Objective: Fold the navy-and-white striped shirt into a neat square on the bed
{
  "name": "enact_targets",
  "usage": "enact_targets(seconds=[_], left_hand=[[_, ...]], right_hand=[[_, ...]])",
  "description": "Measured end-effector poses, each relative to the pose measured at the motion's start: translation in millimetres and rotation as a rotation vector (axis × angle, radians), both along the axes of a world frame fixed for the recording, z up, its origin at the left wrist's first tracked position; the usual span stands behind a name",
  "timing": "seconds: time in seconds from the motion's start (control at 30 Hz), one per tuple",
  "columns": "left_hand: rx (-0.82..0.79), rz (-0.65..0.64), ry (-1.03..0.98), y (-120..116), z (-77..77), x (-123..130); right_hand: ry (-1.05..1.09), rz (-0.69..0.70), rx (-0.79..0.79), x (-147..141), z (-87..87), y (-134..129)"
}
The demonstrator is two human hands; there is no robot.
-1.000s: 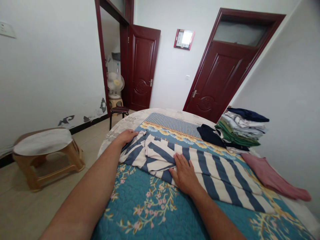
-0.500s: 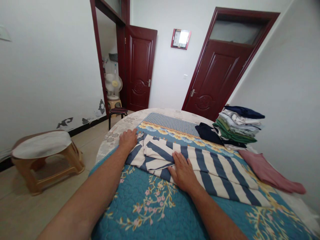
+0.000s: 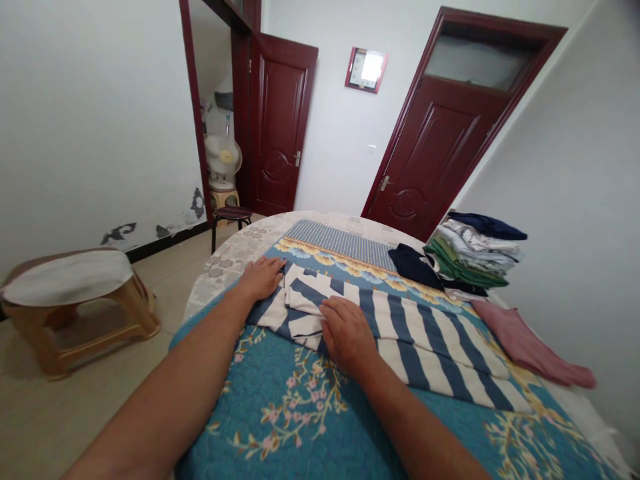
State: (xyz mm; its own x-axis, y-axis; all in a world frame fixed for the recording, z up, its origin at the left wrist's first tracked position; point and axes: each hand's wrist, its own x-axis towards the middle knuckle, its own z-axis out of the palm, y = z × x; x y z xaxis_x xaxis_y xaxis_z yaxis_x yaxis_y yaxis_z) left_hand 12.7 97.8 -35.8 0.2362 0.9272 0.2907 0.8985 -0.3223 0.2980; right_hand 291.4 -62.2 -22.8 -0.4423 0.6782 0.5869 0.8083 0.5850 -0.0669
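A bedroom in a private home, with a quilted bed [image 3: 280,407], a stack of folded clothes [image 3: 473,257], an electric fan [image 3: 223,157] and dark red panel doors [image 3: 435,147] set in white walls

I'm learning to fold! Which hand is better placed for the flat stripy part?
Probably the right hand: it rests on the striped cloth beside the flat stretch; the left hand sits farther away.
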Motion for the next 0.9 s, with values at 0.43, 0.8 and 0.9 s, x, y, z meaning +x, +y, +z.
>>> enact_targets(seconds=[0.43, 0.8, 0.9], left_hand=[[-0.106, 0.0, -0.054, -2, -10.3, 7], [-0.091, -0.009, -0.038, 2, -13.1, 6], [-0.086, 0.004, -0.031, 4, -14.1, 6]], right_hand=[[-0.284, -0.182, -0.227, -84, 7.4, 53], [-0.161, 0.01, -0.158, -58, -12.6, 37], [-0.158, 0.008, -0.147, -65, -12.0, 38]])
